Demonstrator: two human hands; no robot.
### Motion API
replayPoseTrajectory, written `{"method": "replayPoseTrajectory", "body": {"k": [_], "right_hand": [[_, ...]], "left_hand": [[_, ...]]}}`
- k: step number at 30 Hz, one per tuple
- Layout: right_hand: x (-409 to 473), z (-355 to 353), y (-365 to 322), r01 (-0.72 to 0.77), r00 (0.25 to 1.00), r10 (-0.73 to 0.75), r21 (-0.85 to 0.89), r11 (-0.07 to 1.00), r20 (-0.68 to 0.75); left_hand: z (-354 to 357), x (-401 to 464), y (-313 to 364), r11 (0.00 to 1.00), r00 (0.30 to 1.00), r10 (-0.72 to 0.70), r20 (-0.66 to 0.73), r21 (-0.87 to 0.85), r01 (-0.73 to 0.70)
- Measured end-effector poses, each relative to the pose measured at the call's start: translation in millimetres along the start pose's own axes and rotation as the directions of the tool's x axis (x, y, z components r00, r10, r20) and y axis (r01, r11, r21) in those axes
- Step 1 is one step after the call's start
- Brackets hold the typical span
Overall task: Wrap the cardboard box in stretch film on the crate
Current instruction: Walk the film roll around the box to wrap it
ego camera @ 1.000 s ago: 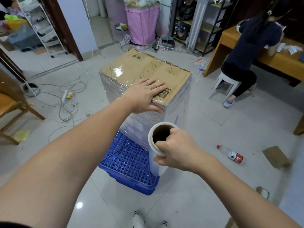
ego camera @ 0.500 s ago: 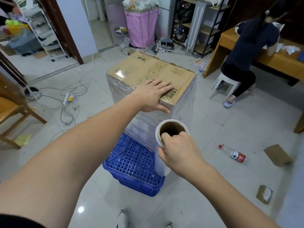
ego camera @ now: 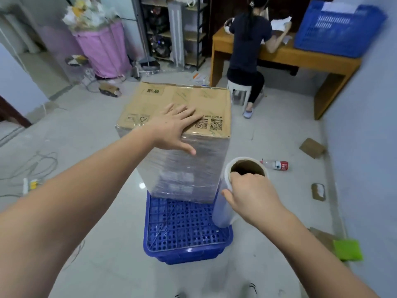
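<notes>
The floor (ego camera: 279, 130) is pale glossy tile, littered with cardboard scraps (ego camera: 312, 147) and a plastic bottle (ego camera: 276, 164) with a red label. Loose cables (ego camera: 28, 168) and a power strip (ego camera: 30, 184) lie at the left. At the back stand a pink fabric bin (ego camera: 103, 50) heaped with crumpled plastic and a dark metal shelf (ego camera: 182, 33). A person (ego camera: 249, 50) in dark clothes sits on a white stool (ego camera: 239, 91) at a wooden worktop (ego camera: 285, 59), which carries papers and a blue slatted basket (ego camera: 337, 29).

In the middle, a blue perforated plastic crate (ego camera: 187, 233) sits upside down on the floor. The box (ego camera: 182, 104), brown cardboard with printed marks and QR codes on top, stands on the far part of the crate. Its sides are wrapped in clear, shiny, wrinkled film (ego camera: 182, 168); the top is bare.

The left hand (ego camera: 174, 127) lies flat on the box top, fingers straight and spread, thumb hanging over the near edge onto the film. The right hand (ego camera: 249, 194) grips the film roll (ego camera: 225, 203) at its upper end, fingertips hooked into the brown cardboard core, thumb on the outside. The roll is upright, just beside the box's right near corner, its lower end over the crate. A green pad (ego camera: 348, 249) lies on cardboard at the right, near the blue-grey wall (ego camera: 365, 125).
</notes>
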State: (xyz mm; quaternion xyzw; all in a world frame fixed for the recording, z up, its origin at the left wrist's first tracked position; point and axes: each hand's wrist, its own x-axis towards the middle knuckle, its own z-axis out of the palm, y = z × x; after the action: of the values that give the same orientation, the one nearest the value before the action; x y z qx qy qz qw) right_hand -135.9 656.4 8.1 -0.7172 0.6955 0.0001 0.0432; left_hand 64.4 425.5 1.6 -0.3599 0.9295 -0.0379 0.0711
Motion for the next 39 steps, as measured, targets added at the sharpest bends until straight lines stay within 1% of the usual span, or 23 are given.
{"method": "replayPoseTrajectory", "body": {"k": [3,6,8,11,14,19,22,25,28,33,35,37,39], "right_hand": [[-3.0,6.9,-9.7,-0.055,0.998,0.054,-0.017,0.998,-0.035],[0.5,11.2,-16.5,-0.090,0.992,0.079,-0.104,0.991,-0.103],[4.0,15.3,-14.9,-0.088,0.987,0.063,-0.163,0.983,-0.151],[3.6,20.8,-10.9,-0.021,0.974,-0.016,-0.161,0.987,-0.225],[-4.5,27.6,-14.6,0.110,0.957,-0.146,-0.152,0.982,-0.250],[-9.1,20.0,-39.9,0.319,0.903,-0.347,-0.146,0.937,-0.253],[-8.9,25.2,-55.2,0.434,0.860,-0.464,-0.171,0.884,-0.213],[-4.0,30.7,-67.6,0.503,0.826,-0.529,-0.169,0.847,-0.194],[0.8,29.1,-74.4,0.513,0.828,-0.529,-0.129,0.848,-0.187],[3.2,29.4,-76.4,0.557,0.816,-0.563,-0.087,0.826,-0.128],[3.8,28.3,-78.0,0.527,0.840,-0.533,-0.077,0.846,-0.101],[-1.1,24.0,-81.6,0.489,0.862,-0.496,-0.087,0.868,-0.107],[-8.0,18.3,-85.8,0.436,0.893,-0.438,-0.043,0.899,-0.100]], "left_hand": [[7.3,0.7,-3.9,0.999,0.999,-0.012,-0.038,-0.054,0.010],[10.9,5.0,-1.8,0.997,0.998,-0.039,-0.053,-0.063,0.035],[11.9,4.9,-1.3,0.996,0.997,-0.066,-0.051,-0.059,0.063],[11.3,4.5,-0.4,0.993,0.995,-0.090,-0.041,-0.074,0.087],[8.6,8.2,2.7,0.991,0.994,-0.108,-0.022,-0.079,0.106],[8.7,11.3,8.3,0.989,0.991,-0.134,-0.003,-0.059,0.133],[9.6,8.1,11.1,0.989,0.991,-0.137,-0.006,-0.062,0.136],[9.5,4.3,12.2,0.990,0.991,-0.131,-0.020,-0.051,0.130],[8.6,2.4,12.7,0.991,0.992,-0.127,-0.022,-0.045,0.126],[9.5,2.8,10.8,0.991,0.991,-0.129,-0.037,-0.043,0.127],[10.2,2.5,10.5,0.990,0.991,-0.132,-0.037,-0.046,0.131],[9.4,2.3,9.7,0.989,0.989,-0.142,-0.033,-0.051,0.140],[7.3,1.9,9.3,0.988,0.990,-0.140,-0.021,-0.064,0.139]]}}
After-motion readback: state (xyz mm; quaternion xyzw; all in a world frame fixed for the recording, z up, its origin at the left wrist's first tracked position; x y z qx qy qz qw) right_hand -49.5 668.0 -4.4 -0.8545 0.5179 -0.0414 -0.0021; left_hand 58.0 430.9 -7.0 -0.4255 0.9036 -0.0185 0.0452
